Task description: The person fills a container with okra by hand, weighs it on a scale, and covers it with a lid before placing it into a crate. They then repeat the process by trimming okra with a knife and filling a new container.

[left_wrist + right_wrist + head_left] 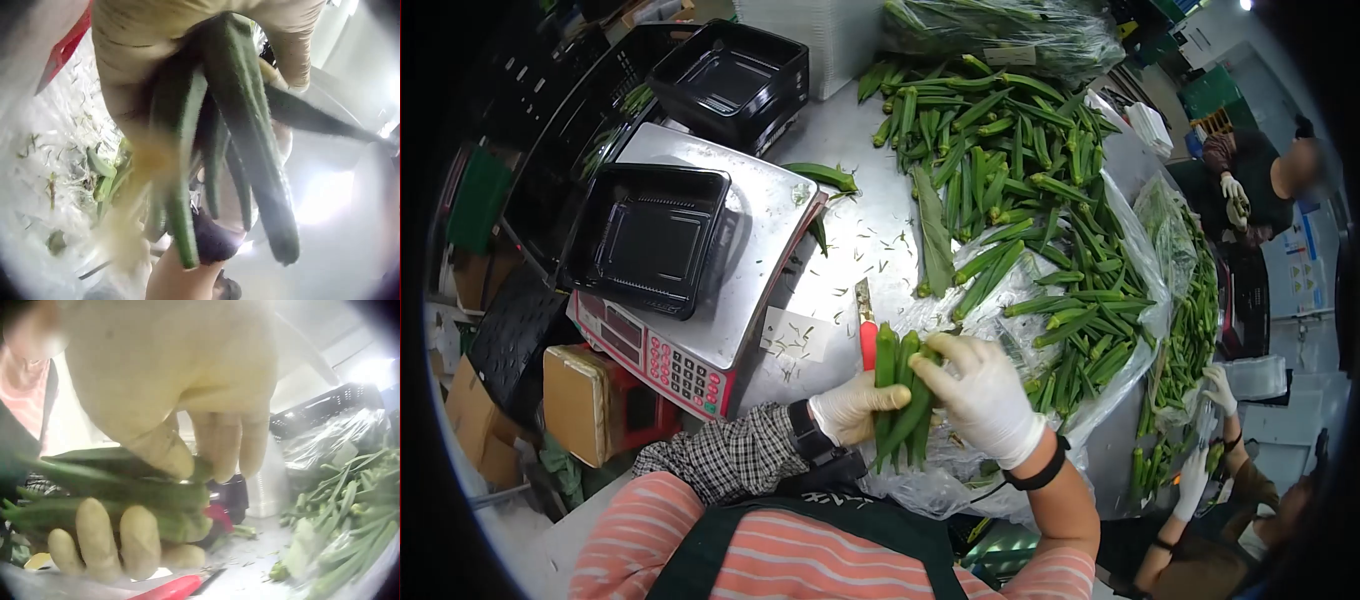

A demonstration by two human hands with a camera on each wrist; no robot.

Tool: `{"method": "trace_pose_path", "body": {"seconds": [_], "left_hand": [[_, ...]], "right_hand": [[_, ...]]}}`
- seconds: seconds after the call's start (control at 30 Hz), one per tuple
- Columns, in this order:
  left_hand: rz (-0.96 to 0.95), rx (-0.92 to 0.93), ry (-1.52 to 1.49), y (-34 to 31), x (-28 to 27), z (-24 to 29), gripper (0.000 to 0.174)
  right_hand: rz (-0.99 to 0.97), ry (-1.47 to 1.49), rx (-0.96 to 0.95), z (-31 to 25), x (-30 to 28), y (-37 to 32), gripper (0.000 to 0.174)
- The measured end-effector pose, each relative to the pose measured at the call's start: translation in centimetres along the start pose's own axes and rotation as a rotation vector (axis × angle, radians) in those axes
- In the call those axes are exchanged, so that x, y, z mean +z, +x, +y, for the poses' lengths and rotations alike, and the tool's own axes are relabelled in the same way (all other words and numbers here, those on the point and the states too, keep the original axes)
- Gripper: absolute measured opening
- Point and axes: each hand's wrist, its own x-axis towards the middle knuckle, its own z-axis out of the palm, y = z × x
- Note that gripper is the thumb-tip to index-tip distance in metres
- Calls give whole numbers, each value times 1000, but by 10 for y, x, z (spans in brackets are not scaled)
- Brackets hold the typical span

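Your gloved left hand [850,408] grips okra bunch [907,400] above plastic sheet [930,490]; your right hand [983,398] pinches pod at bunch's top, red-handled knife [867,335] just beyond.

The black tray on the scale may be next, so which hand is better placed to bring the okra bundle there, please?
Probably the left hand: it grips the okra bundle on the side nearer the black tray, while the right hand, also gripping, is nearer the loose okra.
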Motion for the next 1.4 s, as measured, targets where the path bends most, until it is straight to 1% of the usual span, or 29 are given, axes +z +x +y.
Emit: {"method": "trace_pose_path", "body": {"seconds": [0.07,0.1,0.13,0.17,0.2,0.23,0.3,0.33,0.43,0.47,0.53,0.57,0.6,0.67,0.73,0.8,0.87,0.9,0.97,1.0,1.07,1.1,1.13,1.17,1.2,1.23,1.3,1.33,1.4], "left_hand": [[76,51,181,-2,7,-5,51],[110,30,161,-4,4,-5,63],[113,32,162,-6,2,-1,63],[81,16,101,-7,1,2,64],[51,-1,36,-10,1,5,66],[72,19,32,-13,1,9,69],[96,53,43,-16,4,13,69],[123,81,48,-19,4,14,69],[111,117,51,-22,0,17,69],[111,117,50,-23,1,16,69],[99,146,70,-25,3,18,68],[95,151,70,-25,4,21,68],[87,165,81,-26,6,24,67],[73,174,88,-25,10,28,66],[51,208,70,-18,16,29,66],[12,199,91,-12,21,29,66],[-1,180,69,-9,20,23,63],[22,173,85,-13,27,23,64],[51,193,76,-17,21,24,65],[80,208,61,-19,17,24,65],[110,216,91,-27,13,27,66],[100,209,73,-32,9,29,67],[90,204,57,-35,6,31,67],[84,213,51,-40,9,34,66],[85,219,57,-43,11,36,66],[79,242,63,-46,12,35,66],[64,260,71,-51,5,33,66],[67,272,77,-53,4,32,66],[77,258,75,-59,2,31,66]], "right_hand": [[37,61,-30,2,9,3,44],[104,193,16,4,12,5,43],[170,328,61,8,16,9,42],[321,307,67,33,28,6,38],[300,198,159,57,25,11,32],[258,39,290,86,36,12,26],[168,-148,223,126,54,18,22],[166,-139,215,134,61,24,22],[-36,-319,266,140,67,33,22],[-36,-319,266,140,63,32,22],[117,-170,238,136,42,34,21],[263,-140,282,130,27,31,23],[430,-28,243,120,11,27,23],[500,311,447,83,-18,15,21],[250,909,619,53,-24,3,20],[2,1049,712,25,-13,3,22],[46,1222,832,3,6,10,25],[36,1121,794,1,14,12,25],[-4,918,701,3,26,16,26],[-3,920,695,5,26,20,26],[17,474,287,16,23,34,30],[15,503,322,25,17,44,35],[90,494,449,45,22,52,37],[292,347,487,68,22,64,43],[434,18,483,101,31,74,51],[344,-146,681,123,29,85,61],[174,-267,941,159,40,106,80],[179,-262,930,166,48,112,80],[55,-363,979,174,61,124,83]]}}
